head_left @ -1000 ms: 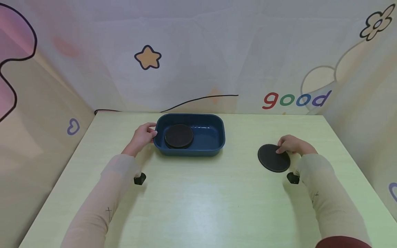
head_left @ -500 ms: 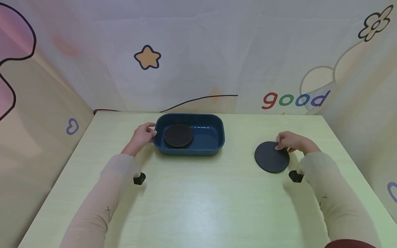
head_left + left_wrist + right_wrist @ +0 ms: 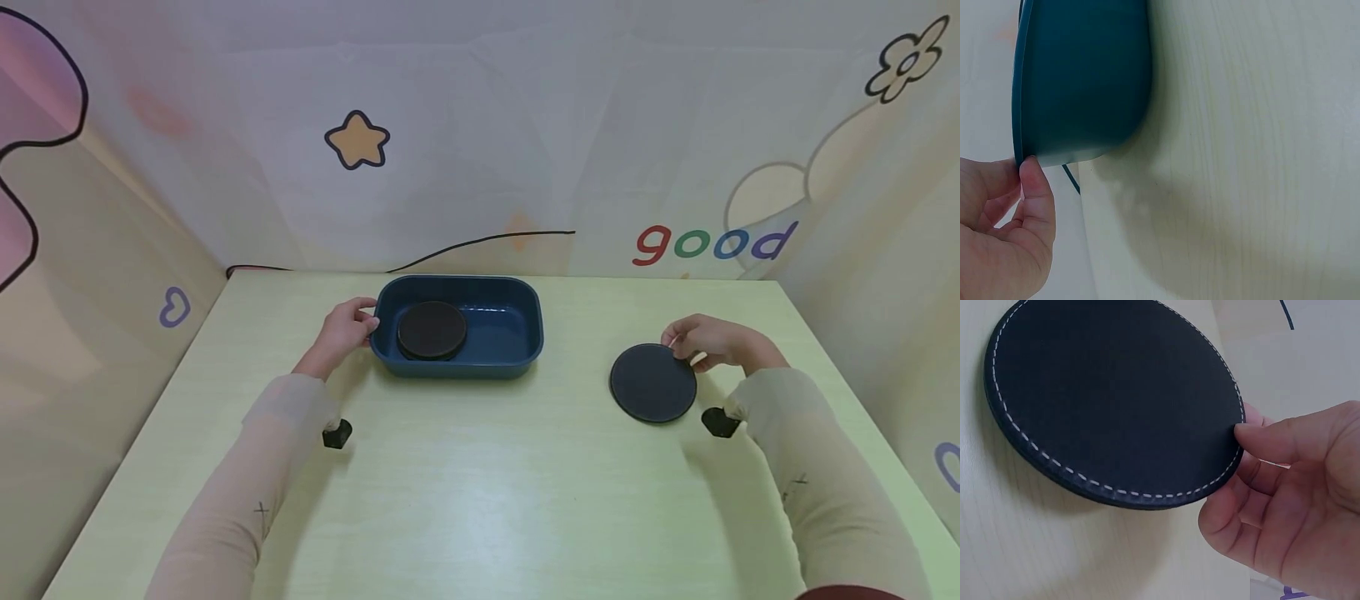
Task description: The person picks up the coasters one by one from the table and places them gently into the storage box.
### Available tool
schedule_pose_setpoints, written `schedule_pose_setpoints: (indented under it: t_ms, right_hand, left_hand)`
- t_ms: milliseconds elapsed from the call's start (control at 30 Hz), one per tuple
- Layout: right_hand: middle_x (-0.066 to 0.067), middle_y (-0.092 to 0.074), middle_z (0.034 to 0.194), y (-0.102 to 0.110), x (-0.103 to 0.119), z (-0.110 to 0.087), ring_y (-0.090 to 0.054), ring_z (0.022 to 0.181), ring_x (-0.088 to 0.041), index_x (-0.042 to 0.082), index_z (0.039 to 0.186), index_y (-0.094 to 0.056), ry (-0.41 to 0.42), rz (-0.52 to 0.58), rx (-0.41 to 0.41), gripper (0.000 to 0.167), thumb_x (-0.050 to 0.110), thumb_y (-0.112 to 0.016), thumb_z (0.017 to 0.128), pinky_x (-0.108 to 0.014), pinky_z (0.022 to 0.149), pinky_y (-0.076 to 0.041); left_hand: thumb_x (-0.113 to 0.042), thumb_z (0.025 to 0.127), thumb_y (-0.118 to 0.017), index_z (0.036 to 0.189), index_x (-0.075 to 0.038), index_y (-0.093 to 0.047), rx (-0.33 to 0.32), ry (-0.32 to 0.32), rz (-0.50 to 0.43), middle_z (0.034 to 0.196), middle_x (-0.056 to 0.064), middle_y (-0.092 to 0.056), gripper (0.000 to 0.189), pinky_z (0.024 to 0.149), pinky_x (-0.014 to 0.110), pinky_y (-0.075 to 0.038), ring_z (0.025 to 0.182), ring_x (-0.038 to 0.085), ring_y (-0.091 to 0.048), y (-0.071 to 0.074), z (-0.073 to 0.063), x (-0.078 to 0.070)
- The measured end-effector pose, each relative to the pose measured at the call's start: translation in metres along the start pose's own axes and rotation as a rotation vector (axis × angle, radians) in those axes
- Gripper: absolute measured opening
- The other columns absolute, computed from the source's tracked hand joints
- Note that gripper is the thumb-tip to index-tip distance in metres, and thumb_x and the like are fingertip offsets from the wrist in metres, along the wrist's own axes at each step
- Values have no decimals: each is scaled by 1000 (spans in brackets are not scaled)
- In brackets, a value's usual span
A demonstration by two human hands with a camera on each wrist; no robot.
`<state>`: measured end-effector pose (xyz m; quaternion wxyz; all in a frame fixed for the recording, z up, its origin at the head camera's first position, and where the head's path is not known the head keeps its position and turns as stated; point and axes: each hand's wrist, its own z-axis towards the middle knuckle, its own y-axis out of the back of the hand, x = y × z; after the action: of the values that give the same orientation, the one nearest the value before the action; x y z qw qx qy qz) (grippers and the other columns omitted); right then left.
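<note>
A round black coaster with white edge stitching is on the right, pinched at its far right edge by my right hand. In the right wrist view the thumb lies on the coaster's upper face, with fingers beneath, and the coaster is tilted off the table. My left hand grips the left end of a dark blue rectangular tub, thumb and finger meeting at its rim in the left wrist view. Inside the tub's left half lies a thick black disc; whether it is several stacked coasters I cannot tell.
Everything stands on a pale wood-grain table. The tub is near its back edge, close to a printed cloth backdrop. Cloth also hangs along both sides. A small black device sits at the right wrist, and a similar black device at the left.
The coaster has shifted slightly left, while my right hand has moved right and slid its hold out to the coaster's edge. The left hand and the tub stay in place.
</note>
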<state>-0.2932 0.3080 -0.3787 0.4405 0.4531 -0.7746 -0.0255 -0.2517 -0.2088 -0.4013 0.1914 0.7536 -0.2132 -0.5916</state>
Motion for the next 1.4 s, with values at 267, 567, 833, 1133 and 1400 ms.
schedule_pose_setpoints:
  t_ms: [267, 567, 833, 1133, 1400]
  right_hand:
    - [1, -47, 76, -6, 6, 3, -48, 70, -14, 4, 94, -47, 108, 166, 14, 11, 0, -42, 86, -30, 64, -44]
    - [2, -48, 78, -16, 25, 9, -50, 68, -11, 3, 99, -46, 187, 282, 5, 11, 1, -45, 88, -29, 65, -47]
    - [2, -54, 77, -32, 57, 16, -54, 66, -10, 6, 96, -50, 258, 372, -7, 11, 1, -45, 88, -26, 64, -49]
    - [3, -55, 75, -51, 88, 22, -54, 63, -10, 6, 94, -50, 334, 465, -37, 11, -1, -45, 88, -24, 61, -48]
    - [2, -54, 75, -70, 113, 39, -53, 62, -10, 4, 95, -49, 352, 548, -84, 10, -1, -44, 88, -23, 59, -48]
  left_hand:
    - [-9, 92, -44, 133, -4, -36, 6, 1, -7, 104, 16, -49, 41, 66, 22, -50, 74, 15, -50, 1, 0, -2]
    - [-10, 92, -44, 133, -5, -37, 8, 12, -23, 104, 16, -49, 42, 70, 24, -50, 77, 17, -52, 0, -1, 0]
    - [-12, 91, -47, 130, -5, -39, 5, -9, -51, 99, 15, -51, 40, 70, 29, -51, 76, 20, -53, 1, -1, 1]
    - [-9, 92, -45, 132, -5, -37, 5, 11, -17, 104, 16, -50, 41, 64, 20, -49, 74, 16, -51, 1, 1, 0]
    - [-9, 92, -45, 132, -5, -38, 6, 4, -15, 104, 17, -50, 40, 68, 26, -51, 75, 17, -51, 0, 2, 1]
